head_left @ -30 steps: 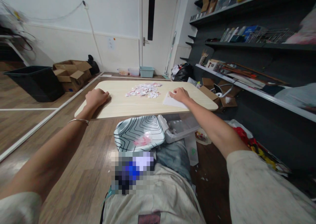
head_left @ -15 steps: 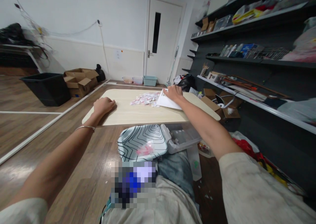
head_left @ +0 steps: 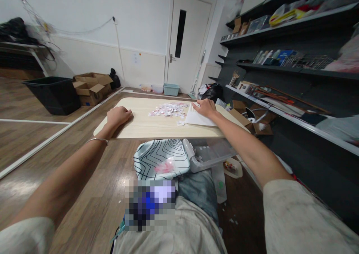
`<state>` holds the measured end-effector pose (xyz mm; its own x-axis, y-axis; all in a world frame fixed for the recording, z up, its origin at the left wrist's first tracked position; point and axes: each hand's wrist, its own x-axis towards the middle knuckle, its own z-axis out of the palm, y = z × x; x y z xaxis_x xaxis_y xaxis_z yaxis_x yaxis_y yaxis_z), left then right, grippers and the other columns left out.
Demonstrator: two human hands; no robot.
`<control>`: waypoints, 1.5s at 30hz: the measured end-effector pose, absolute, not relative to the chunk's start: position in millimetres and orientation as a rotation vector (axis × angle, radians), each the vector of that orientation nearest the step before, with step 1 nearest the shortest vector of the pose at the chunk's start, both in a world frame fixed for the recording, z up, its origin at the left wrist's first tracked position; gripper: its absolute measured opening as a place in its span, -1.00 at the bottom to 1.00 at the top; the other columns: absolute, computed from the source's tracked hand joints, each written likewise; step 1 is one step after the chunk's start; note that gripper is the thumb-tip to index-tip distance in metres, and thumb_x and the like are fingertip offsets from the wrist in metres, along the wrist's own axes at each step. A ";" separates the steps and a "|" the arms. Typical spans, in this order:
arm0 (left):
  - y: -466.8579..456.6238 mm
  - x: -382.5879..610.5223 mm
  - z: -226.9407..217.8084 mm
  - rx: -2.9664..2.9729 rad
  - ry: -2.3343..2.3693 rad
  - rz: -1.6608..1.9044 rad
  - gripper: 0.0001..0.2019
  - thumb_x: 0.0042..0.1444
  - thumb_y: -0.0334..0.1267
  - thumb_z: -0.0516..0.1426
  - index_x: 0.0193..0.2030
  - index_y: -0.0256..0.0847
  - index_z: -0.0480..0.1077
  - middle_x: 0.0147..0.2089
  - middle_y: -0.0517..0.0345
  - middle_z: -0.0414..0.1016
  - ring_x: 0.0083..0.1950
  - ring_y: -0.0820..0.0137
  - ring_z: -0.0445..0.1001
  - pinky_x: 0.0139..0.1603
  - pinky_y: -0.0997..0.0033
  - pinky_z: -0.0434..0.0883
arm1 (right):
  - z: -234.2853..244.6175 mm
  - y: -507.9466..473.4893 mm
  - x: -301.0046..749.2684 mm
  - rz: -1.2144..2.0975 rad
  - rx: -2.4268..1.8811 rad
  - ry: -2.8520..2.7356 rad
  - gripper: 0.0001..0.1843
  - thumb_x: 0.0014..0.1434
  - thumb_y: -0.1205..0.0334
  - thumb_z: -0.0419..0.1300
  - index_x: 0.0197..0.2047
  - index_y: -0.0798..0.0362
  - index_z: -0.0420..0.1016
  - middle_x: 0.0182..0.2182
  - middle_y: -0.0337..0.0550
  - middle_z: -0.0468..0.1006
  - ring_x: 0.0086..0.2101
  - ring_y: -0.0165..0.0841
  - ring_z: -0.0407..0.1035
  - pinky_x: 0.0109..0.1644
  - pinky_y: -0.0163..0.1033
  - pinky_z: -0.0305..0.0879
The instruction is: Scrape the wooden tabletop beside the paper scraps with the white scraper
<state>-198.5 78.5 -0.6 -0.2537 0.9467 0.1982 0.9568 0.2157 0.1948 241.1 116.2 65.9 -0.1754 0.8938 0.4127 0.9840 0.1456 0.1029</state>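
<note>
My left hand [head_left: 119, 116] rests on the left part of the pale wooden tabletop [head_left: 137, 129], its fingers curled in and nothing visible in them. On the right side, my right hand [head_left: 206, 107] grips the upper edge of a white sheet of paper [head_left: 199, 118] with some dark print. The sheet's lower edge lies close to the tabletop. A heap of small white and pinkish paper pieces [head_left: 168, 110] is spread between the hands, left of the sheet. A few loose pieces [head_left: 181, 123] lie beside the sheet's lower left corner.
Below the table's near edge are a patterned tray [head_left: 146, 153] holding a pink plastic packet [head_left: 165, 167] and a clear plastic box [head_left: 200, 164]. Dark shelves [head_left: 280, 69] line the right. A black bin [head_left: 53, 97] and cardboard boxes [head_left: 92, 93] stand at left.
My right hand has moved right with the paper sheet, away from the heap. A few pieces now show apart at the sheet's left corner. My left hand stays in place.
</note>
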 end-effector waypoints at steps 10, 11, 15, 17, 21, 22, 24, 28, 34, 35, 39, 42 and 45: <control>82.6 -202.1 -2.9 -1.896 -2.427 -0.456 -0.39 0.33 0.06 0.01 0.10 -0.30 0.76 0.17 -0.46 0.72 0.18 -0.26 0.65 0.04 0.01 0.49 | 46.7 104.1 251.7 -0.485 -1.810 -2.241 -0.37 0.54 -0.23 0.05 -0.11 0.07 0.78 -0.13 0.20 0.77 -0.04 -0.04 0.63 -0.03 -0.15 0.28; 82.7 -202.3 -3.2 -1.900 -2.424 -0.462 -0.40 0.32 0.05 0.02 0.08 -0.30 0.76 0.17 -0.46 0.72 0.18 -0.27 0.65 0.04 0.00 0.49 | 44.3 101.9 250.6 -0.472 -1.831 -2.233 -0.37 0.54 -0.23 0.04 -0.10 0.06 0.78 -0.12 0.19 0.77 -0.03 -0.05 0.63 -0.03 -0.15 0.28; 82.4 -202.7 -4.2 -1.904 -2.419 -0.479 -0.42 0.33 0.04 0.02 0.08 -0.29 0.76 0.15 -0.46 0.73 0.19 -0.25 0.65 0.06 0.00 0.48 | 36.4 93.1 247.9 -0.402 -1.944 -2.186 -0.38 0.55 -0.23 0.03 -0.09 0.02 0.79 -0.07 0.18 0.78 -0.02 -0.08 0.63 -0.03 -0.17 0.28; 82.0 -202.5 -4.4 -1.893 -2.426 -0.477 -0.42 0.33 0.05 0.03 0.08 -0.28 0.76 0.14 -0.44 0.73 0.19 -0.25 0.65 0.07 0.01 0.48 | 35.0 90.2 250.0 -0.393 -1.970 -2.170 -0.38 0.55 -0.23 0.03 -0.09 0.01 0.79 -0.06 0.18 0.78 -0.03 -0.10 0.63 -0.05 -0.17 0.27; 80.9 -201.6 -4.1 -1.885 -2.422 -0.462 -0.41 0.33 0.04 0.01 0.06 -0.30 0.76 0.14 -0.45 0.73 0.16 -0.24 0.65 0.05 0.02 0.48 | 38.5 89.7 263.5 -0.447 -1.876 -2.310 -0.40 0.54 -0.20 0.04 -0.12 0.02 0.79 -0.13 0.14 0.78 -0.08 -0.13 0.62 -0.10 -0.19 0.21; 80.6 -201.4 -3.9 -1.885 -2.419 -0.461 -0.41 0.33 0.04 0.00 0.07 -0.31 0.75 0.15 -0.45 0.72 0.16 -0.23 0.65 0.05 0.03 0.48 | 39.9 90.4 267.8 -0.465 -1.825 -2.376 -0.41 0.55 -0.18 0.05 -0.14 0.03 0.78 -0.15 0.13 0.78 -0.09 -0.13 0.62 -0.12 -0.20 0.19; 80.4 -201.4 -3.7 -1.889 -2.417 -0.466 -0.40 0.34 0.04 0.00 0.09 -0.31 0.75 0.15 -0.44 0.72 0.17 -0.23 0.64 0.05 0.03 0.49 | 41.9 91.9 275.6 -0.505 -1.719 -2.481 -0.44 0.55 -0.13 0.05 -0.15 0.04 0.77 -0.17 0.11 0.78 -0.11 -0.15 0.61 -0.13 -0.20 0.14; 81.6 -202.3 -3.3 -1.894 -2.432 -0.462 -0.41 0.37 0.06 0.01 0.09 -0.31 0.74 0.14 -0.45 0.72 0.18 -0.22 0.64 0.08 0.03 0.48 | 38.2 91.0 283.9 -0.542 -1.576 -2.586 -0.49 0.53 -0.04 0.06 -0.19 0.08 0.74 -0.20 0.12 0.77 -0.16 -0.18 0.59 -0.16 -0.19 0.07; 85.3 -205.6 -4.4 -1.893 -2.425 -0.486 -0.46 0.31 0.07 0.06 -0.05 -0.30 0.75 0.00 -0.45 0.74 0.06 -0.22 0.66 0.02 0.00 0.49 | 21.2 82.9 292.3 -0.330 -1.593 -2.623 -0.48 0.52 -0.03 0.06 -0.28 0.07 0.71 -0.28 0.06 0.76 -0.27 -0.26 0.52 -0.22 -0.21 0.01; 85.8 -206.1 -4.8 -1.894 -2.421 -0.494 -0.46 0.30 0.09 0.07 -0.08 -0.29 0.75 -0.04 -0.43 0.75 0.05 -0.22 0.66 0.01 0.00 0.49 | 18.9 82.7 294.5 -0.293 -1.607 -2.591 -0.48 0.51 -0.04 0.07 -0.29 0.07 0.71 -0.29 0.05 0.75 -0.28 -0.27 0.50 -0.23 -0.22 0.02; 85.8 -206.8 -5.5 -1.905 -2.424 -0.495 -0.45 0.30 0.13 0.06 -0.13 -0.27 0.74 -0.10 -0.36 0.74 0.02 -0.22 0.66 0.00 0.02 0.48 | 12.8 84.7 300.5 -0.217 -1.597 -2.481 -0.47 0.47 -0.08 0.09 -0.34 0.07 0.69 -0.36 -0.01 0.72 -0.33 -0.29 0.45 -0.23 -0.23 0.04; 83.7 -205.0 -3.9 -1.901 -2.445 -0.491 -0.45 0.33 0.11 0.04 -0.08 -0.29 0.73 -0.04 -0.38 0.73 0.04 -0.21 0.65 0.00 0.04 0.46 | 11.1 83.1 301.4 -0.208 -1.556 -2.466 -0.46 0.45 -0.09 0.09 -0.40 0.07 0.64 -0.42 -0.04 0.66 -0.36 -0.32 0.39 -0.23 -0.22 0.03; 80.1 -202.2 -0.7 -1.894 -2.449 -0.470 -0.44 0.36 0.07 0.03 0.00 -0.32 0.73 0.01 -0.39 0.73 0.06 -0.18 0.65 0.01 0.06 0.45 | 11.1 76.0 302.8 -0.219 -1.530 -2.464 -0.44 0.44 -0.11 0.08 -0.45 0.06 0.56 -0.48 -0.08 0.59 -0.40 -0.34 0.30 -0.23 -0.20 0.02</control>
<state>-202.2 80.1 -0.7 -0.2684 0.9446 0.1892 0.9475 0.2234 0.2287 302.8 76.0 11.1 -0.4271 0.8617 0.2739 0.8965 0.4430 0.0041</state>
